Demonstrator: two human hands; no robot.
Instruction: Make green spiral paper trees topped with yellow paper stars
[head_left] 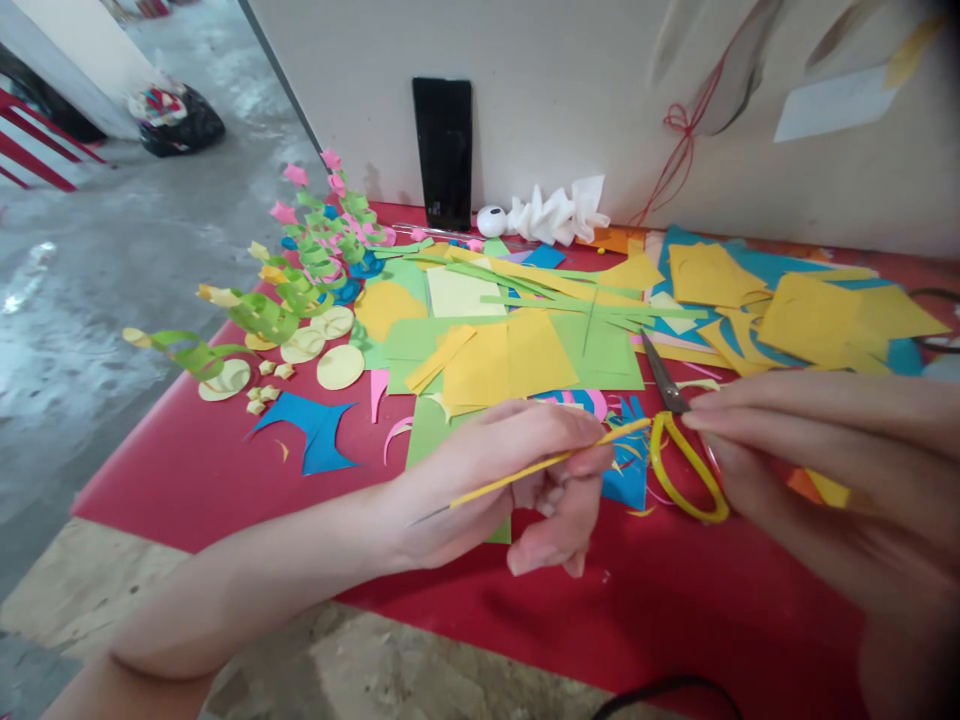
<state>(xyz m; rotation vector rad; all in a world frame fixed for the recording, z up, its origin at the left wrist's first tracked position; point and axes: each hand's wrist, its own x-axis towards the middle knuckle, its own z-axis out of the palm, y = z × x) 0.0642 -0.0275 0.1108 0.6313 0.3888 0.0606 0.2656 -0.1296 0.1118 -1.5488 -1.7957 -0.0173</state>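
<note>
Where paper spirals [274, 312] stand: 10 o'clock, green curls tipped pink and yellow, on round bases at the edge of the red table [180, 480].
Pale discs [341, 367]: 9 o'clock, lying flat; small folded stars [262, 395] just beside them.
Blue scrap [322, 440]: 8 o'clock, curved cuts along its sides.
Phone [442, 150]: just short of 12 o'clock, upright against the wall, screen dark.
Left hand [480, 450]: between 5 and 6 o'clock, above the near part of the table; thumb and forefinger pinch the strip, other fingers curled beneath.
Yellow strip [551, 463]: in the left hand, slanting from its wrist side up toward 4 o'clock; far end near the scissors. Thin dark line past the near end, nature unclear.
Yellow sheet [510, 362]: centre, over green paper.
Scissors [690, 470]: near 4 o'clock, yellow handle loop nearest, blades pointing to 11.
Right hand [810, 440]: 3 o'clock, overlapping the scissors in view; thumb and fingertips brought together. Cannot tell whether anything sits between them, nor whether they touch the scissors.
</note>
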